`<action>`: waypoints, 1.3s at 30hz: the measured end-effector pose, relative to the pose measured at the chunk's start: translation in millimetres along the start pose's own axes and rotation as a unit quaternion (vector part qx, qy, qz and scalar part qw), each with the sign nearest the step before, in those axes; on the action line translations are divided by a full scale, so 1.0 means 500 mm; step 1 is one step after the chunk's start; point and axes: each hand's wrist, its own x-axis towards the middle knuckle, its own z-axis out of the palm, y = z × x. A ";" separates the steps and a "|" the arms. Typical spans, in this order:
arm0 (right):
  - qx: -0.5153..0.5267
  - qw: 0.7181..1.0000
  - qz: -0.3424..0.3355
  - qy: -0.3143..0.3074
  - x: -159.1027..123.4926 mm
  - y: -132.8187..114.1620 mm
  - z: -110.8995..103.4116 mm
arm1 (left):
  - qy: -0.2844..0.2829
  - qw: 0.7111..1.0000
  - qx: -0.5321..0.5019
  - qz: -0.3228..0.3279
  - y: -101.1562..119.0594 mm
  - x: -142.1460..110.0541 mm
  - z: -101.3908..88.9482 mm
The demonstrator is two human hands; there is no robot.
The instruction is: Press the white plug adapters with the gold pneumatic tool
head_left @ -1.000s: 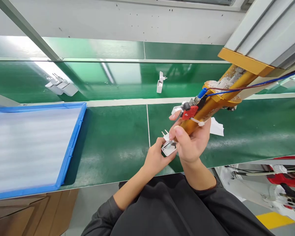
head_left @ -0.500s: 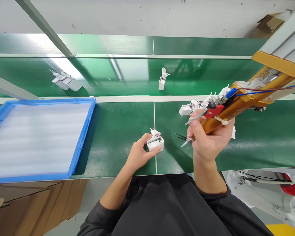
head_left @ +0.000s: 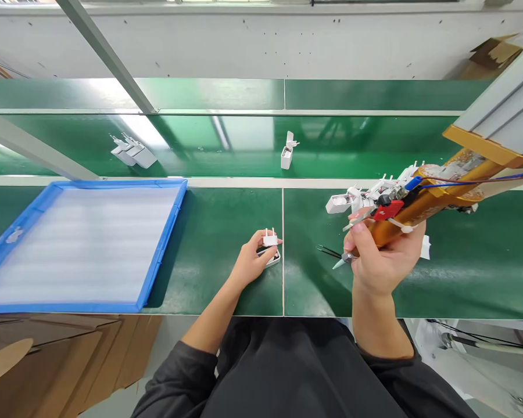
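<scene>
My left hand (head_left: 250, 256) is closed on a white power-adapter charger near the table's front edge. Its two-pin plug cap (head_left: 269, 238) is pinched upright in the fingers, pins up, above the open white housing (head_left: 272, 259). My right hand (head_left: 383, 264) is wrapped round a gold-coloured glue gun (head_left: 386, 231) with a red part and blue wire. Its pale nozzle (head_left: 339, 264) points down left, apart from the charger. Black tweezers (head_left: 329, 251) jut out from the same hand, their tips apart. Behind the gun stand several open white chargers (head_left: 339, 203), partly hidden.
A blue-rimmed tray (head_left: 159, 255) with a white lining lies at left. On the far green belt stand one open charger (head_left: 287, 155) and a group of white chargers (head_left: 135, 153). A slanting metal post (head_left: 107, 55) crosses at upper left. Cardboard (head_left: 91, 360) sits below the tray.
The plug cap, earlier leaning over the housing's far side, is now held upright by my left fingers. My right hand keeps its hold on the glue gun. The view has shifted slightly.
</scene>
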 end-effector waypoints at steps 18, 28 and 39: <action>0.009 1.000 0.014 0.007 -0.005 0.009 -0.023 | 0.169 0.888 0.327 0.276 -0.021 -0.059 0.018; -0.002 1.000 0.027 0.014 -0.008 0.011 -0.031 | 0.097 0.876 0.469 0.051 0.000 -0.062 0.027; 0.007 0.998 0.060 0.001 -0.007 0.008 -0.053 | 0.189 0.839 0.510 0.000 -0.024 0.022 -0.109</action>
